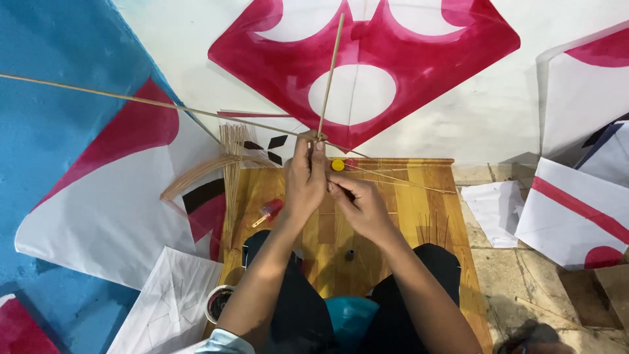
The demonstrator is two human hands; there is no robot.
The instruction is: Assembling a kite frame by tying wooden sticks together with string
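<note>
My left hand [303, 180] pinches two thin bamboo sticks where they cross, just above a low wooden board [426, 196]. One stick [331, 69] rises up and away; the other long stick [131, 99] runs far to the left and slopes down to the right over the board. My right hand [357, 203] sits just right of the left, fingers closed near the crossing, apparently on a fine thread that I cannot make out. A red and white paper kite [367, 59] lies beyond the sticks.
A bundle of bamboo strips [226, 164] lies at the board's left edge. A small red item [270, 210], a yellow cap [337, 164] and a dark spool [350, 254] rest on the board. Kites and paper sheets [570, 210] surround me. A round pot [218, 303] stands lower left.
</note>
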